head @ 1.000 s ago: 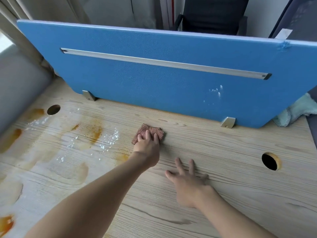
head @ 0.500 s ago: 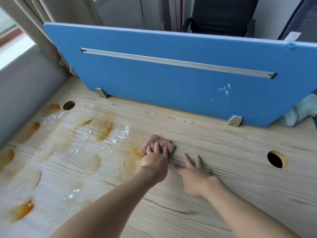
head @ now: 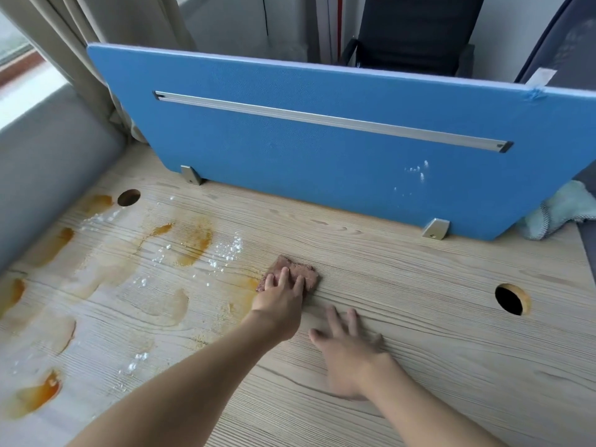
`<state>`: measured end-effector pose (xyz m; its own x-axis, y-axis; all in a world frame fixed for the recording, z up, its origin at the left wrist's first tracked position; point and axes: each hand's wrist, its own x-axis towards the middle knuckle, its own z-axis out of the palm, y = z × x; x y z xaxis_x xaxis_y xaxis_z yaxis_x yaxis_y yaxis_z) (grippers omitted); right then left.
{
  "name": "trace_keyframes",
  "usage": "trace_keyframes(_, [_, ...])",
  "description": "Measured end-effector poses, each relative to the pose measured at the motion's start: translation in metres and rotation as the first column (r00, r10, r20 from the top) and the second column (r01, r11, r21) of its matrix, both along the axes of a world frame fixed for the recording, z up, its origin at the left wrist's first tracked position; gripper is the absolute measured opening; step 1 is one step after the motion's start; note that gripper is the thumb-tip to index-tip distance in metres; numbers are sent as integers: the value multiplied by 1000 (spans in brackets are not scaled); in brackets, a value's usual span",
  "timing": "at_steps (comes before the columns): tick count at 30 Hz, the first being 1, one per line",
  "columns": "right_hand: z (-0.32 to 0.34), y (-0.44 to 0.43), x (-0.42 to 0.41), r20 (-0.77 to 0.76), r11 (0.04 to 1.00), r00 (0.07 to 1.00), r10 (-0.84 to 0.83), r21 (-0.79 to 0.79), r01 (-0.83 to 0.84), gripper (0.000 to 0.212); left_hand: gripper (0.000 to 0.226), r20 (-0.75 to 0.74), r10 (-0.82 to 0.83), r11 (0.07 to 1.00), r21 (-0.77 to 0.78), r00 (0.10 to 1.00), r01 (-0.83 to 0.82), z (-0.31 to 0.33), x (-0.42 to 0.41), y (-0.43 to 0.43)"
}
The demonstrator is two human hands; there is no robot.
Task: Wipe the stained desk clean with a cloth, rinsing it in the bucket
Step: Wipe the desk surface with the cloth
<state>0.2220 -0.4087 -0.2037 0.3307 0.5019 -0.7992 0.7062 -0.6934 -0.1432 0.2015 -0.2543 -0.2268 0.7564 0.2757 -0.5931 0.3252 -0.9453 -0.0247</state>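
Note:
My left hand presses a small reddish-brown cloth flat on the light wood desk, fingers lying over the cloth's near half. The cloth sits at the right edge of the stained area. Orange-brown stains and white foamy specks cover the desk's left half, with more stains near the front left. My right hand rests on the desk just right of my left wrist, fingers spread and holding nothing. No bucket is in view.
A blue divider panel stands along the desk's far edge on two metal feet. Round cable holes sit at the right and far left. A pale green cloth lies at the far right. A grey ledge borders the left.
My left hand has drawn the cloth away from the divider toward me, then slightly left. My right hand has stayed flat on the desk in about the same spot.

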Motion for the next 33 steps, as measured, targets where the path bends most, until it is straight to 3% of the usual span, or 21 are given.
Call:
trace_keyframes(20, [5, -2, -3, 10, 998, 998, -56, 28, 56, 80, 75, -11, 19, 1000, -15, 1000, -19, 5, -46, -23])
trace_keyframes(23, [6, -1, -15, 24, 999, 1000, -10, 36, 9, 71, 74, 13, 53, 998, -35, 999, -52, 3, -51, -15])
trace_keyframes(33, [-1, -7, -37, -6, 999, 999, 49, -2, -49, 83, 77, 9, 91, 994, -57, 996, -90, 3, -76, -30])
